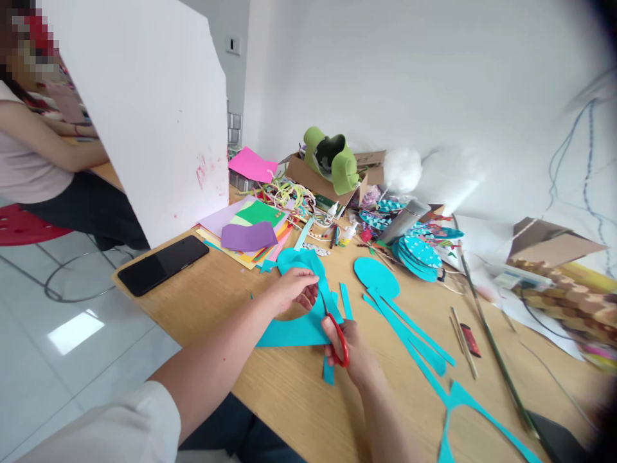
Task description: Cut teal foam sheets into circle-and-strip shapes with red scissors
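Note:
My right hand (348,347) is closed around red-handled scissors (343,344), whose blades lie against a turquoise felt sheet (294,333). A large rounded opening has been cut out of that sheet. My left hand (296,289) pinches a narrow part of the same turquoise sheet, just left of the blades. Right of my hands lies a turquoise felt disc (376,275), with long turquoise offcuts (409,341) trailing from it toward the front right. A short turquoise strip (346,301) rests near the scissors.
A black phone (164,263) lies on the left table edge. Behind my hands are stacked coloured felt sheets (248,236), tangled cords (289,196) and a cardboard box (313,177) holding green felt. A white panel (159,116) stands left, a seated person (43,148) beyond it. Sticks (464,344) lie right.

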`<state>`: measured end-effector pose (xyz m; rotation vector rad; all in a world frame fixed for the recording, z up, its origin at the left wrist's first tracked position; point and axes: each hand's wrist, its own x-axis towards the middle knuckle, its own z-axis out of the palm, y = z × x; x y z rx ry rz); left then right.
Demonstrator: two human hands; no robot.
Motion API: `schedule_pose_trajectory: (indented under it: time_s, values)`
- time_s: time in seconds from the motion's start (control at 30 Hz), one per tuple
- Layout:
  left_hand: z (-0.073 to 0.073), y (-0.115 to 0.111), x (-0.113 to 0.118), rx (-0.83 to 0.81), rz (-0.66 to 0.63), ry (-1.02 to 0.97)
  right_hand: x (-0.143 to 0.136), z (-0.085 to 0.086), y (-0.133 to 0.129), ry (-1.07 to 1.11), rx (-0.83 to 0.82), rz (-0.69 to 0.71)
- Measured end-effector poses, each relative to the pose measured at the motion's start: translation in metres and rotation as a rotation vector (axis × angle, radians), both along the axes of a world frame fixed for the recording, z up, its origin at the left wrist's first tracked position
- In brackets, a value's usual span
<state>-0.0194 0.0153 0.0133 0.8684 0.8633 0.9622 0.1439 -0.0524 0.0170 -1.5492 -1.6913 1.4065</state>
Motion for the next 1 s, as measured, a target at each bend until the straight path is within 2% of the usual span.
schedule_pose_trajectory:
  time_s: [0.23,0.43,0.6,0.77,0.87,0.93,1.0]
  values:
    - [-0.002,0.000,0.001,0.018,-0.030,0.093,-0.001,0.001,0.001,0.057,-0.021,-0.011]
    - [-0.005,0.000,0.002,0.043,-0.041,0.133,0.000,0.000,0.003,0.024,-0.014,-0.007]
    - [-0.002,-0.001,0.002,0.080,0.077,0.114,0.005,0.004,0.004,-0.047,0.007,0.081]
    - [-0.005,0.007,0.000,0.113,0.324,0.119,0.035,0.016,0.005,-0.149,0.042,0.348]
    - [-0.007,0.010,-0.001,0.112,0.375,0.103,0.055,0.024,0.004,-0.095,-0.009,0.473]
    - [-0.006,0.009,-0.001,0.114,0.359,0.101,0.058,0.028,0.002,-0.010,0.005,0.457]
    - [-0.005,0.007,0.000,0.125,0.333,0.118,0.053,0.030,0.002,0.011,0.077,0.356]
